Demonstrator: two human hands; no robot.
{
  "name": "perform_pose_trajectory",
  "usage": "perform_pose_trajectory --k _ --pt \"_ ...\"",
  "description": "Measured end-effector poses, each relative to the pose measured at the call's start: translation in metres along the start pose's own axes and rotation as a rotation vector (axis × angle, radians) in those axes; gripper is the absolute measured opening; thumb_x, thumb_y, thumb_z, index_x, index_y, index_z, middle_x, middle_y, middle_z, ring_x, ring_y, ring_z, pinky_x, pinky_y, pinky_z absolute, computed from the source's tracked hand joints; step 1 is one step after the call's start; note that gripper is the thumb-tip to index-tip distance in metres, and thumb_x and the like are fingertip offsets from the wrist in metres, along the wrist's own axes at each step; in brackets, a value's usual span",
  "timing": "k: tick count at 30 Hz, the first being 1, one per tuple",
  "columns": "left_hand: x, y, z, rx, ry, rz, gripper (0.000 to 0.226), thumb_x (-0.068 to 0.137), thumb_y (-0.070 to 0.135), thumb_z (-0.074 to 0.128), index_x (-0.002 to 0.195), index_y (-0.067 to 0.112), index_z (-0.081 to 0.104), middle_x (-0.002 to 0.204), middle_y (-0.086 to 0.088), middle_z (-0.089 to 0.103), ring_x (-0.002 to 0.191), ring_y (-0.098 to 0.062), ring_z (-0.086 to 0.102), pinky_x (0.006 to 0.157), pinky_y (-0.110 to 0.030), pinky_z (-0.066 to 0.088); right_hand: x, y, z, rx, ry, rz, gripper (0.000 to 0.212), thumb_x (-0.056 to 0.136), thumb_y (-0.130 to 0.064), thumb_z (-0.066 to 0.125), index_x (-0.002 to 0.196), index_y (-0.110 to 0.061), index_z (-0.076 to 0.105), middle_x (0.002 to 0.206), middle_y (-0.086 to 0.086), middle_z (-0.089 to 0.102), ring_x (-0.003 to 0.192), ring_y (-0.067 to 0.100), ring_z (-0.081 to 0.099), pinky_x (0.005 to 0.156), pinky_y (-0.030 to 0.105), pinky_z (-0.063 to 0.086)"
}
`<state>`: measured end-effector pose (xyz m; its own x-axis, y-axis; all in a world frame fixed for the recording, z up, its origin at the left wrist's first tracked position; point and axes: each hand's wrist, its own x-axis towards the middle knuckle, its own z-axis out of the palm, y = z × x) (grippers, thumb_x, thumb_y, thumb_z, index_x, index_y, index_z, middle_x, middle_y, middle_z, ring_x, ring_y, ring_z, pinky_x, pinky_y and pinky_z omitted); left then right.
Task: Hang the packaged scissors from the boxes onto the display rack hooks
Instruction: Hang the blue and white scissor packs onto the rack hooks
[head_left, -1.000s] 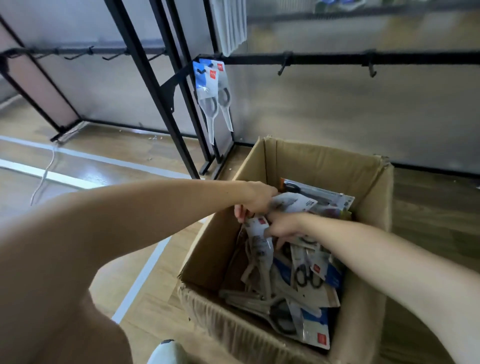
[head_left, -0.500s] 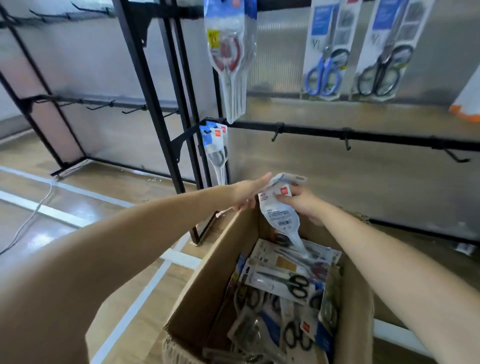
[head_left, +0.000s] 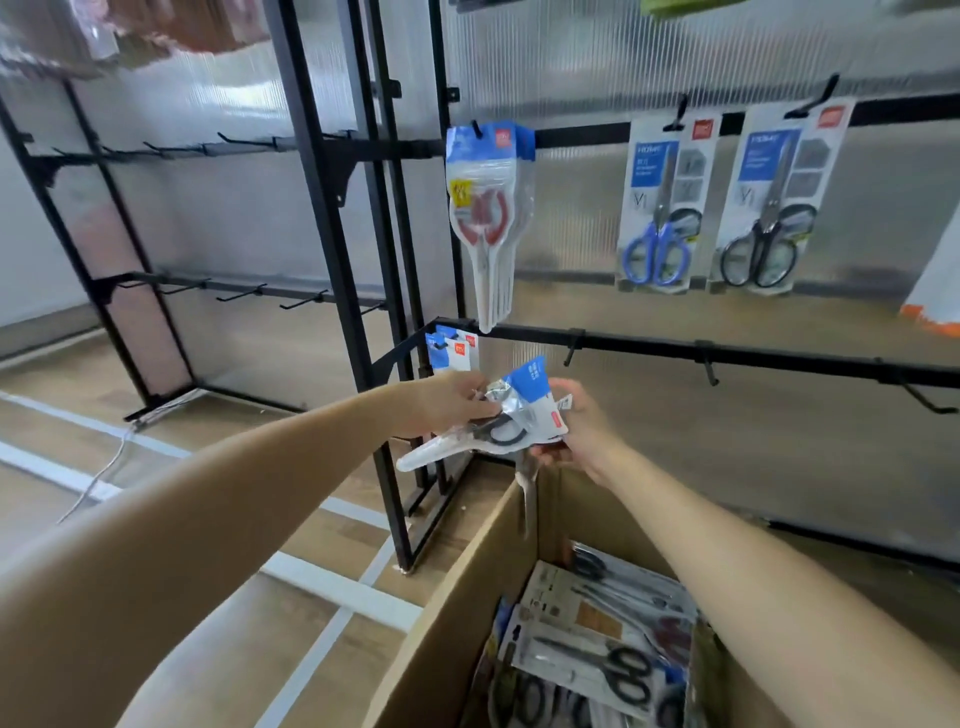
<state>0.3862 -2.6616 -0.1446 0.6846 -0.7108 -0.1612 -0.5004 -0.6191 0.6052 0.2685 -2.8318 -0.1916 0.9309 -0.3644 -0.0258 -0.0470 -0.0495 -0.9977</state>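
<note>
**While both hands hold one pack above the box, the lower rail's hooks wait bare**

While the left hand (head_left: 447, 402) grips the packaged scissors (head_left: 493, 421) from the left, fingers curled over its top edge near the black handles, the right hand (head_left: 576, 431) holds the pack's other side, thumb on the card end and fingers underneath. The pack lies roughly level between them, its narrow clear tip pointing left and down, its blue-and-white card end towards the right hand. It is in the air above the far left corner of the cardboard box (head_left: 467, 597), where more packaged scissors (head_left: 597, 654) lie piled.

Just beyond the hands runs the lower rail (head_left: 779, 358) of the black display rack (head_left: 332, 249), with bare hooks (head_left: 571, 345) along it and two small packs (head_left: 452, 353) hanging at its left end. On the rail above hang a bunch of red-handled packs (head_left: 485, 218), a blue-handled pair (head_left: 662, 208) and a black-handled pair (head_left: 769, 202).
</note>
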Motion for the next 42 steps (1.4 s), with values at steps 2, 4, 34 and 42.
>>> perform_pose_trajectory --k 2,4,34,42 --pt "0.005 -0.018 0.007 -0.168 0.029 -0.009 0.024 0.093 0.040 0.060 0.110 0.022 0.059 0.108 -0.013 0.065 0.083 -0.021 0.058 0.067 -0.035 0.046 0.002 -0.004 0.002 0.002 0.024 0.033 0.024 0.098 -0.004 0.055 0.119 -0.005 0.044 0.071 0.015 0.069 0.048 0.022 0.064 0.042 0.028 0.051" --pt "0.008 -0.032 0.012 -0.264 0.094 -0.030 0.033 0.093 0.032 0.061 0.125 0.023 0.056 0.110 -0.011 0.063 0.082 -0.021 0.061 0.063 -0.032 0.051 0.008 -0.006 0.002 0.041 0.017 0.111 0.022 0.098 -0.005 0.054 0.116 -0.004 0.041 0.081 0.018 0.071 0.058 0.026 0.071 0.050 0.031 0.058" --pt "0.021 -0.053 0.001 -1.021 0.386 -0.229 0.026 0.098 0.029 0.059 0.122 0.019 0.061 0.106 -0.004 0.074 0.094 -0.023 0.072 0.090 -0.044 0.056 0.041 -0.017 0.028 -0.767 0.219 -0.381 0.029 0.102 -0.027 0.052 0.076 -0.015 0.051 0.073 0.004 0.058 0.071 0.022 0.054 0.059 0.034 0.036" --pt "0.032 -0.052 -0.014 -1.134 0.492 -0.206 0.016 0.100 0.019 0.055 0.113 0.024 0.061 0.109 -0.003 0.071 0.101 -0.023 0.069 0.096 -0.047 0.053 0.052 -0.011 0.041 -0.793 0.264 -0.454 0.021 0.104 -0.033 0.048 0.088 -0.020 0.052 0.077 -0.005 0.060 0.069 0.004 0.054 0.052 0.026 0.037"
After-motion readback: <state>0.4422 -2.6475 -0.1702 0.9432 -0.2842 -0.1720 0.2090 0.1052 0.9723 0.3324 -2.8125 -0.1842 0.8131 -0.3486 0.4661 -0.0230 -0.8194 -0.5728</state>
